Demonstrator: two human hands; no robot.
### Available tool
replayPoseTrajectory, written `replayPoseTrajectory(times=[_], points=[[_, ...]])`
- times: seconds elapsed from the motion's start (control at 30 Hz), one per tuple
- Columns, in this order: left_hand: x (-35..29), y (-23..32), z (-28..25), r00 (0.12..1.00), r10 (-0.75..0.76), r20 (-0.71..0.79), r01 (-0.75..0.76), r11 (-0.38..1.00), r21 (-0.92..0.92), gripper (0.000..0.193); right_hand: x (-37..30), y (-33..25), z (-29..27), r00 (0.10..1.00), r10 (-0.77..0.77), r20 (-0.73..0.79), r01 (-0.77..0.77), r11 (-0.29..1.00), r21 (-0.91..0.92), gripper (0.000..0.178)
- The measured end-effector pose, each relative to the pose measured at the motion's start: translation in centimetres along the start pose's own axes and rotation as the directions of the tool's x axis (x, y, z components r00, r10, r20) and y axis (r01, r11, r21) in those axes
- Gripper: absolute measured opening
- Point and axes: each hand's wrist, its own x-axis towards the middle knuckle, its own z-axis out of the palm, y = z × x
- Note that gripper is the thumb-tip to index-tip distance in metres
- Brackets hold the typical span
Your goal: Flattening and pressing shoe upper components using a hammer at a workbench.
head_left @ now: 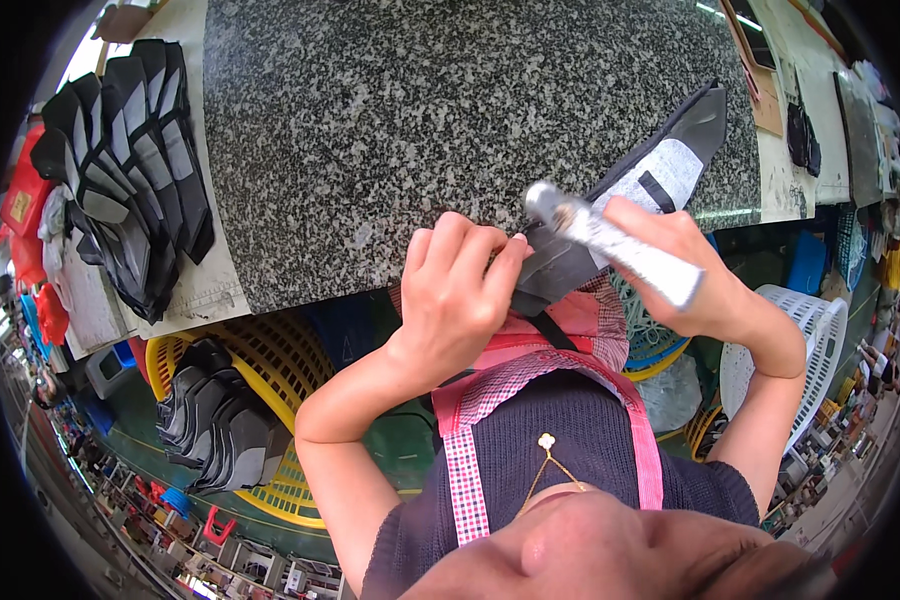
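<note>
Speckled stone worktop (420, 120), green floor (395, 450) below; right hand (708, 262), elbow bent, grips one silver hammer (620, 243); left hand (455, 290) curled, fingertips (520, 241) at one black piece (675, 168) angled over the worktop's near edge, pinching or touching, can't tell; two dark stacks leftward, upper stack (135, 165), lower stack (225, 425); one red bag (32, 165), label (17, 207) unreadable.

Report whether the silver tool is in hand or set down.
In hand: the right hand grips the silver tool by its shaft. Whether its end touches the dark piece, I cannot tell.
</note>
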Motion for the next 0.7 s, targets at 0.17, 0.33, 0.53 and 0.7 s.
replayPoseTrajectory(times=[0.17,0.33,0.53,0.7], points=[[0.1,0.7,-0.3,0.996,0.065,0.055,-0.072,0.989,0.126,0.026,-0.4,0.9,0.7,0.996,-0.005,0.093,0.010,0.999,-0.048,0.027],[-0.3,0.9,-0.2,0.997,0.067,0.043,-0.072,0.987,0.145,0.026,-0.2,0.1,0.2,0.998,-0.040,-0.055,0.034,0.994,-0.103,0.023],[-1.1,2.5,0.9,0.973,0.216,0.087,-0.217,0.976,0.002,0.035,0.0,1.4,0.8,0.996,-0.005,0.090,0.015,0.993,-0.115,0.028],[-2.5,3.6,3.1,0.974,0.205,0.095,-0.220,0.954,0.201,0.043,0.0,0.1,0.1,0.988,-0.151,-0.042,0.146,0.985,-0.094,0.036]])
